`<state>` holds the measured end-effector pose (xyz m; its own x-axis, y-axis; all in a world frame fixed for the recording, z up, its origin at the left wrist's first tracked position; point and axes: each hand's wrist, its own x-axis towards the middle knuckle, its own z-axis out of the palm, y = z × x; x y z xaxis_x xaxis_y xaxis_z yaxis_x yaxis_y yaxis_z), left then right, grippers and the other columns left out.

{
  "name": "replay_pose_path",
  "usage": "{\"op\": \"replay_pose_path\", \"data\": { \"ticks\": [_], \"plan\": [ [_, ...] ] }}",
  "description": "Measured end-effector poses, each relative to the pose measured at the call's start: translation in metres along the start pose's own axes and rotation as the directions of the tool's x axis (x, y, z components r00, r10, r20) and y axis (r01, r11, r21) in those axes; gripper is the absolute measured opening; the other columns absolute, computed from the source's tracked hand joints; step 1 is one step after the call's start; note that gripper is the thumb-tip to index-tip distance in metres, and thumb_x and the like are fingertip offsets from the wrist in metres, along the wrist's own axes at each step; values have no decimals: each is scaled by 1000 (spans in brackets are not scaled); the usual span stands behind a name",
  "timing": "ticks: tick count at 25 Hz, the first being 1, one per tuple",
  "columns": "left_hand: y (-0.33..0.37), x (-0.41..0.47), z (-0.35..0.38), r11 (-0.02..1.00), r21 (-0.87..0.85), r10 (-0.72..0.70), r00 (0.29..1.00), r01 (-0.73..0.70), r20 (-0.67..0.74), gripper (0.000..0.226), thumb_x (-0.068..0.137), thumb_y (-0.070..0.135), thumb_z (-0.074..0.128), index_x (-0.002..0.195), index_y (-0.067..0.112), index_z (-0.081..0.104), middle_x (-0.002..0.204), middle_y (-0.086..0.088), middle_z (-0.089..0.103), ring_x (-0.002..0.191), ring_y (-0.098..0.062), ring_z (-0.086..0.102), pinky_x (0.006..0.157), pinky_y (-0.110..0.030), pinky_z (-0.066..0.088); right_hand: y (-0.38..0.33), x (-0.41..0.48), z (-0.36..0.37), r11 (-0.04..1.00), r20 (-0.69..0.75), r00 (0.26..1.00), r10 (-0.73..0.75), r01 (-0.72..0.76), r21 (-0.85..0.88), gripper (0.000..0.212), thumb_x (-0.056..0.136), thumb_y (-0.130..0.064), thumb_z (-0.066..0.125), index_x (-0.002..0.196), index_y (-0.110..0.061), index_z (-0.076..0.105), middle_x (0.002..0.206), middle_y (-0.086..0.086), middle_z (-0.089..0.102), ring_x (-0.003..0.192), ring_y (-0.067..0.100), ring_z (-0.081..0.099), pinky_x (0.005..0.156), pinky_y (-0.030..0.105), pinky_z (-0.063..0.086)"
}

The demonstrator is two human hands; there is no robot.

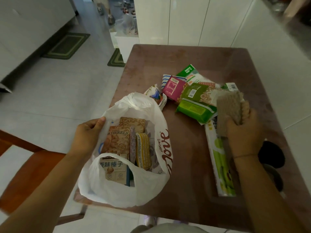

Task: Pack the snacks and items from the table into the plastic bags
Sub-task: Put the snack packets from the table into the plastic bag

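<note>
Head view: left hand (87, 133) pinches crinkly bag (148, 187); right hand (242, 132) grips coarse scourers (228, 106).

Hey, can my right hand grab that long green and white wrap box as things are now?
Probably not yet. The right hand is just over the wrap box, but it grips brown scouring pads. The box's near length lies bare, so nothing else blocks it.

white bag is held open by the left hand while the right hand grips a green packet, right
Not quite. In the head view the left hand holds the white bag open, but the right hand grips brown sponges instead.
</note>
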<state>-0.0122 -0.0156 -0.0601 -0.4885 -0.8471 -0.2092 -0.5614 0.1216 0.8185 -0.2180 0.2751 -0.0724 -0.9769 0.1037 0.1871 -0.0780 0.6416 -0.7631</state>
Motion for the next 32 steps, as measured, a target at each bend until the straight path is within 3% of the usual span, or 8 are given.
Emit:
{"op": "replay_pose_path", "data": {
  "ticks": [3, 6, 7, 12, 16, 21, 26, 32],
  "plan": [
    [2, 4, -4, 999, -49, -9, 1000, 9, 8, 35, 95, 38, 47, 112, 15, 65, 86, -1, 63, 72, -16, 59, 61, -27, 49, -63, -34, 8, 846, 418, 908, 31, -247, 473, 40, 83, -28, 66, 118, -12, 56, 107, -1, 64, 95, 16, 60, 68, 21, 50],
    [7, 8, -8, 998, -61, -9, 1000, 9, -8, 33, 94, 41, 48, 107, 19, 68, 93, -5, 66, 83, -29, 63, 76, -38, 55, -99, -81, 52, 709, 934, 354, 55, -673, 213, 30, 87, -29, 60, 113, -13, 59, 102, 1, 64, 93, 22, 61, 60, 29, 55],
    [8, 8, -8, 999, -54, -3, 1000, 2, -11, 32, 94, 40, 47, 107, 20, 68, 94, -5, 65, 85, -29, 62, 78, -39, 53, -104, -94, 71, 731, 957, 283, 61, -666, 150, 28, 87, -28, 60, 112, -14, 59, 104, 4, 64, 94, 23, 61, 64, 32, 56],
    [9, 12, -8, 999, -32, 25, 999, -26, -35, 37, 94, 39, 48, 113, 14, 67, 97, -6, 64, 86, -28, 60, 76, -36, 50, -132, -121, 127, 951, 904, 416, -100, -228, 210, 38, 90, -35, 51, 109, -5, 64, 110, 13, 67, 104, 28, 61, 94, 37, 48],
    [3, 17, -11, 999, -43, 7, 999, -9, -48, 37, 94, 39, 48, 112, 13, 67, 99, -8, 64, 87, -30, 61, 76, -37, 52, -111, -102, 117, 971, 885, 442, -146, -104, 213, 43, 89, -40, 51, 116, -6, 57, 106, 8, 60, 95, 17, 53, 84, 32, 43],
    [-5, 22, -10, 1000, -7, 20, 998, -20, -53, 38, 95, 38, 47, 113, 11, 66, 97, -6, 60, 82, -26, 56, 72, -32, 44, -44, 0, 99, 975, 453, 864, -221, 210, 75, 26, 85, -20, 59, 109, -9, 60, 111, 10, 59, 106, 25, 55, 87, 32, 45],
    [-8, 23, -6, 1000, 15, 12, 999, -12, -48, 39, 95, 38, 46, 114, 9, 64, 98, -7, 59, 87, -28, 54, 73, -35, 43, 25, 117, 109, 705, 531, 825, -195, 494, -508, 80, 80, -33, 67, 143, -9, 26, 152, 19, 25, 140, 37, 22, 114, 47, 19],
    [-9, 21, -1, 1000, 17, -3, 999, 4, -45, 40, 95, 38, 46, 116, 10, 64, 101, -9, 60, 89, -31, 55, 75, -37, 45, 46, 138, 126, 595, 597, 775, -206, 584, -553, 43, 92, -25, 48, 130, -5, 43, 131, 23, 48, 116, 41, 49, 91, 46, 43]
  ]
}}
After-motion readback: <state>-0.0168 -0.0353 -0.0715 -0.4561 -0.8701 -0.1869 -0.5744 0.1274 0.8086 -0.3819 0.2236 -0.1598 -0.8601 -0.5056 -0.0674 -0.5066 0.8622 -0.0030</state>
